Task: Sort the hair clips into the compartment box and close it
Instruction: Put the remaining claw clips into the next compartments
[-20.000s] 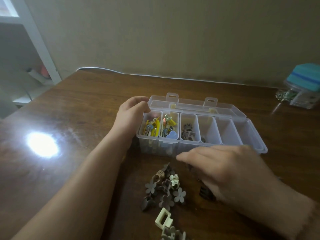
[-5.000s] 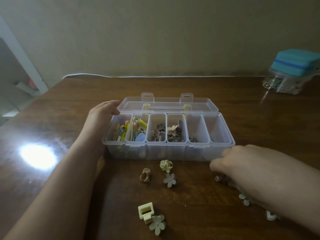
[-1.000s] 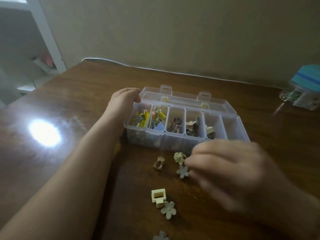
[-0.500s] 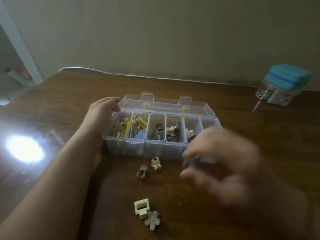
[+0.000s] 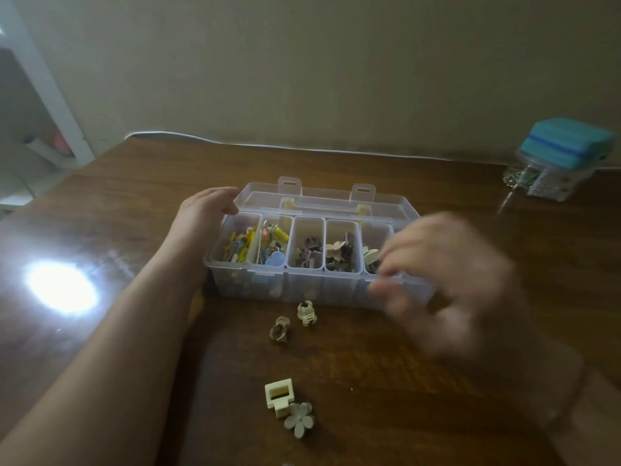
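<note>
The clear compartment box stands open mid-table, its lid folded back. Its two left compartments hold colourful clips, the following three brown and cream ones. My left hand grips the box's left end. My right hand, blurred by motion, hovers over the box's right end with curled fingers and hides the last compartment. I cannot make out anything in it. On the table in front lie a cream claw clip, a tan claw clip, a cream square clip and a pale flower clip.
A clear container with a teal lid sits at the table's far right by the wall. A white cable runs along the back edge. A white shelf unit stands off the left side. Bright glare marks the left tabletop.
My right hand reached to the flower clip beside the cream claw clip, which is gone from the table, then rose over the box's right end. The left hand stayed on the box.
</note>
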Demonstrator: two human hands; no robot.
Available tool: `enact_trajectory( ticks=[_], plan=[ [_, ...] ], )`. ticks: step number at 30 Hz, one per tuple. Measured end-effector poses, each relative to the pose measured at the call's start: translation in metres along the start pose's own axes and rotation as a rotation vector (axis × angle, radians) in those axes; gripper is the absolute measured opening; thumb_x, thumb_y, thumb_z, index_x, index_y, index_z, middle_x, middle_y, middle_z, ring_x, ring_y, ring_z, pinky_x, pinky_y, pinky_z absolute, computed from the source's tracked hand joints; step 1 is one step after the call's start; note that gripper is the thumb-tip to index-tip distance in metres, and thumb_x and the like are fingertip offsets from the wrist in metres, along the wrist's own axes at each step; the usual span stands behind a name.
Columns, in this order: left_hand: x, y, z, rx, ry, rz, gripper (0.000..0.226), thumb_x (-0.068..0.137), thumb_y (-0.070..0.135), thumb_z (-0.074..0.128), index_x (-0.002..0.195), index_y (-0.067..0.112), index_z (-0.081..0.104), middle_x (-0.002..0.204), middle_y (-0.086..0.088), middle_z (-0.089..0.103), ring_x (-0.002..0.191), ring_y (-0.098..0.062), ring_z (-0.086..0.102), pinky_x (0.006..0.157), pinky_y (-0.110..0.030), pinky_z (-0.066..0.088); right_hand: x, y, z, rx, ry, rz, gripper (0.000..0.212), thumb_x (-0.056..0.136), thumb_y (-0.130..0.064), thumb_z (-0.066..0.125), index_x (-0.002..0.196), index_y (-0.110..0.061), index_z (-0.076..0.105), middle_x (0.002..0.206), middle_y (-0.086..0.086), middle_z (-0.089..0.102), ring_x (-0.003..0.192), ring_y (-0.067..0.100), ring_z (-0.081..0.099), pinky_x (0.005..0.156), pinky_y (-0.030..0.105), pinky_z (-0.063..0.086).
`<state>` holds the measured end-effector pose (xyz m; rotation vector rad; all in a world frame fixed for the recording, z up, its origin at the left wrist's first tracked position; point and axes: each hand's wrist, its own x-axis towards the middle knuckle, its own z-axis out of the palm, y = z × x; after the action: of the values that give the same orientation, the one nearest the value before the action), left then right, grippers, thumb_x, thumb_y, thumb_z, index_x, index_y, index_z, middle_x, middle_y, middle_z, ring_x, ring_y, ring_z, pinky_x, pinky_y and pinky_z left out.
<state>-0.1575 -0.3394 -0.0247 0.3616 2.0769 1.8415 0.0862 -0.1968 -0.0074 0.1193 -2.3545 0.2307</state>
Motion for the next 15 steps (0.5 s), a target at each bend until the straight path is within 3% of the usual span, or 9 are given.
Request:
enact_trajectory(
  ticks=[2, 4, 6, 9, 12, 15],
  plan=[
    [-0.001, 0.001, 0.001, -0.009, -0.001, -0.005, 0.020, 0.090, 0.012, 0.051, 0.085, 0.021, 0.069, 0.116, 0.001, 0.064, 0.122, -0.021, 0.055, 0.105, -0.043, 0.045, -0.002, -0.022, 0.018, 0.036, -0.204, -0.133, 0.026, 0.091, -0.026, 0.060, 0.111, -0.010, 0.066, 0.117, 0.007, 0.065, 0.096, 0.022, 0.064, 0.075, 0.039, 0.053],
    [-0.002, 0.001, 0.001, -0.013, -0.004, -0.007, 0.021, 0.088, 0.012, 0.051, 0.083, 0.023, 0.069, 0.111, 0.003, 0.065, 0.121, -0.022, 0.056, 0.106, -0.045, 0.045, -0.003, -0.028, 0.035, -0.042, -0.446, -0.158, 0.047, 0.091, -0.024, 0.058, 0.136, -0.019, 0.047, 0.141, 0.003, 0.049, 0.100, 0.020, 0.062, 0.074, 0.037, 0.056],
    [-0.002, 0.002, 0.001, -0.004, -0.008, 0.000, 0.021, 0.089, 0.012, 0.050, 0.083, 0.022, 0.068, 0.115, 0.005, 0.064, 0.121, -0.020, 0.055, 0.107, -0.044, 0.044, -0.003, -0.026, 0.045, -0.102, -0.548, -0.129, 0.063, 0.087, -0.020, 0.059, 0.145, -0.023, 0.034, 0.148, 0.000, 0.041, 0.097, 0.018, 0.059, 0.069, 0.035, 0.057],
    [-0.001, 0.001, 0.000, -0.004, -0.007, -0.004, 0.020, 0.090, 0.012, 0.051, 0.087, 0.021, 0.069, 0.123, 0.000, 0.063, 0.123, -0.021, 0.054, 0.106, -0.044, 0.044, -0.008, -0.024, 0.049, -0.082, -0.589, -0.119, 0.065, 0.084, -0.018, 0.065, 0.142, -0.024, 0.036, 0.139, 0.001, 0.048, 0.096, 0.016, 0.056, 0.067, 0.033, 0.057],
    [-0.001, 0.001, 0.000, -0.003, -0.002, -0.016, 0.021, 0.089, 0.014, 0.051, 0.088, 0.020, 0.071, 0.126, 0.000, 0.063, 0.124, -0.024, 0.055, 0.107, -0.049, 0.044, -0.010, -0.021, 0.043, -0.030, -0.590, -0.116, 0.038, 0.089, -0.021, 0.061, 0.126, -0.023, 0.053, 0.116, -0.001, 0.058, 0.097, 0.014, 0.056, 0.069, 0.032, 0.057],
    [-0.001, 0.002, 0.001, 0.012, 0.003, -0.019, 0.027, 0.091, 0.011, 0.048, 0.103, 0.018, 0.071, 0.123, 0.000, 0.061, 0.124, -0.022, 0.053, 0.104, -0.043, 0.045, -0.009, -0.012, 0.025, 0.013, -0.558, -0.194, 0.022, 0.094, -0.027, 0.056, 0.113, -0.020, 0.063, 0.098, -0.004, 0.064, 0.086, 0.010, 0.059, 0.068, 0.029, 0.054]
  ],
)
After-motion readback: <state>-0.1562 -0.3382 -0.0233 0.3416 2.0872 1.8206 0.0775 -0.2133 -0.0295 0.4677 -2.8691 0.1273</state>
